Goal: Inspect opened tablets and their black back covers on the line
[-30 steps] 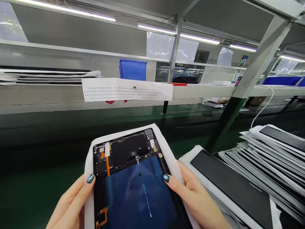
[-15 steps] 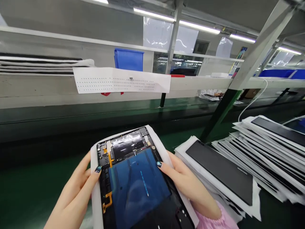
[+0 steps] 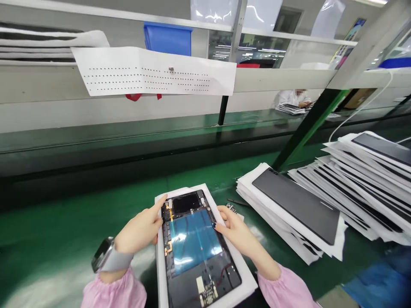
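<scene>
An opened tablet point(image 3: 194, 239) lies face down on a white foam sheet point(image 3: 247, 284), showing a blue-filmed panel, orange flex strips and a black board area. My left hand point(image 3: 139, 229) lies on its left edge, fingertips reaching toward the upper corner. My right hand point(image 3: 236, 231) touches its right edge, with a fingertip on the frame. A wristwatch point(image 3: 102, 254) sits on my left wrist. Close to my right hand lies a small metal part point(image 3: 230, 208).
To the right stand stacks of dark tablet panels on white foam sheets point(image 3: 295, 209), point(image 3: 362, 188). A dotted white paper point(image 3: 154, 70) hangs from the bench's far side. Beyond it are a blue bin point(image 3: 168, 39) and a co-worker in white point(image 3: 293, 98).
The tablet has come down from my hands onto the green bench, and the view has tilted lower. My hands have shifted to its edges, and my sleeves and watch now show.
</scene>
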`<state>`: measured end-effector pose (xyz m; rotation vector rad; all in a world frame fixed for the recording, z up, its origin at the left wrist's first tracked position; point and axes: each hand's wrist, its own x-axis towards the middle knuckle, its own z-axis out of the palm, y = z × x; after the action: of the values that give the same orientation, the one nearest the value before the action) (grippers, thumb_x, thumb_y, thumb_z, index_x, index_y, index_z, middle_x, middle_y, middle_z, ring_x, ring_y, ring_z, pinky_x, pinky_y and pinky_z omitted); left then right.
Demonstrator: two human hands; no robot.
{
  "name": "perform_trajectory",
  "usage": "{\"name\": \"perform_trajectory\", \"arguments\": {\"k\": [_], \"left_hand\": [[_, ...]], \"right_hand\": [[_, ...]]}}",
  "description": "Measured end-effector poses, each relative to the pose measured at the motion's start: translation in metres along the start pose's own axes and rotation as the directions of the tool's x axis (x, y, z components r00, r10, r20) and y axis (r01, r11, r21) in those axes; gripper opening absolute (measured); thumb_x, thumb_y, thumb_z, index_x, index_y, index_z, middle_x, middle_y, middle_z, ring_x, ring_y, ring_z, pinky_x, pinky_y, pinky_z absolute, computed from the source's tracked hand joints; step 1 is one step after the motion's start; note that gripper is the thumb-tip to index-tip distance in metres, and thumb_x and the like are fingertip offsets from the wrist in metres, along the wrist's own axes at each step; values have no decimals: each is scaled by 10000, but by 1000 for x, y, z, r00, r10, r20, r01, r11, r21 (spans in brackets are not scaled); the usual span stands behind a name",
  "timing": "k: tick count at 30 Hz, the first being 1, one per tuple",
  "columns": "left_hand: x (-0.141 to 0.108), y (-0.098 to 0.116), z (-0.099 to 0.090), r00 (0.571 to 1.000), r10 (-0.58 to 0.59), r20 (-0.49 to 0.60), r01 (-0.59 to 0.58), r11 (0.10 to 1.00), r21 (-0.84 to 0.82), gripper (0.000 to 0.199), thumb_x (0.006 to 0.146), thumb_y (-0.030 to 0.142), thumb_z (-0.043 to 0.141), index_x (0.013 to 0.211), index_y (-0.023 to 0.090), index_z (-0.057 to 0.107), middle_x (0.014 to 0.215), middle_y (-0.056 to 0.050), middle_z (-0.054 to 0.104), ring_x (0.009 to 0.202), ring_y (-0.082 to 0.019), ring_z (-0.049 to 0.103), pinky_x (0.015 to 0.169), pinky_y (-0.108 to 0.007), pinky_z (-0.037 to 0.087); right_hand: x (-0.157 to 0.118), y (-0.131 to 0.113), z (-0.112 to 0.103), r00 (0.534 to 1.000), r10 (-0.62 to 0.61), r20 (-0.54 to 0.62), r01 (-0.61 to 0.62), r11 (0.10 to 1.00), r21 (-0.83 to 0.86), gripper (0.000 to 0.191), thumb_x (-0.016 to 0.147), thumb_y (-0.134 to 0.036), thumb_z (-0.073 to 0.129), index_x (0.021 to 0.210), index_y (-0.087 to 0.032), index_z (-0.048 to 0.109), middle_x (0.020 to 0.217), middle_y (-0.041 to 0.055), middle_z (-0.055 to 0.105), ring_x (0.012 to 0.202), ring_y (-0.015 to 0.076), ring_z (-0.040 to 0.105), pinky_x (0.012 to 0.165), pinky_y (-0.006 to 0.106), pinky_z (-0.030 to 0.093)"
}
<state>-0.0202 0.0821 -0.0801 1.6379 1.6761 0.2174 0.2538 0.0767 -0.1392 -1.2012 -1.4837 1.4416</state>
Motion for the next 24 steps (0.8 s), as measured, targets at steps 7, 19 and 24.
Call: {"name": "perform_trajectory", "arguments": {"k": [7, 19, 24], "left_hand": [[7, -10, 1, 999, 7, 46, -5, 999, -46, 860, 787, 211, 397, 1593, 97, 123, 518, 65, 615, 609, -246, 660, 674, -333, 494], [23, -16, -4, 979, 54, -197, -32, 993, 112, 633, 834, 277, 362, 1448, 127, 385, 801, -19, 593, 753, -251, 624, 696, -333, 452], [22, -16, -6, 978, 66, -200, -40, 991, 130, 528, 829, 282, 390, 1328, 164, 513, 784, -13, 620, 749, -243, 639, 705, -325, 473]], "right_hand": [[5, 9, -14, 990, -5, -138, 3, 1000, -13, 413, 796, -304, 624, 1184, -211, 519, 668, -81, 511, 554, 131, 501, 553, 262, 395], [77, 19, -12, 998, 31, -56, -41, 982, -186, 211, 1001, -330, 631, 916, -137, 633, 724, -46, 594, 500, 73, 519, 462, 196, 456], [77, 17, -11, 987, -106, -117, 67, 951, -302, 205, 989, -328, 646, 915, -137, 644, 786, -23, 631, 609, 110, 598, 568, 249, 526]]}}
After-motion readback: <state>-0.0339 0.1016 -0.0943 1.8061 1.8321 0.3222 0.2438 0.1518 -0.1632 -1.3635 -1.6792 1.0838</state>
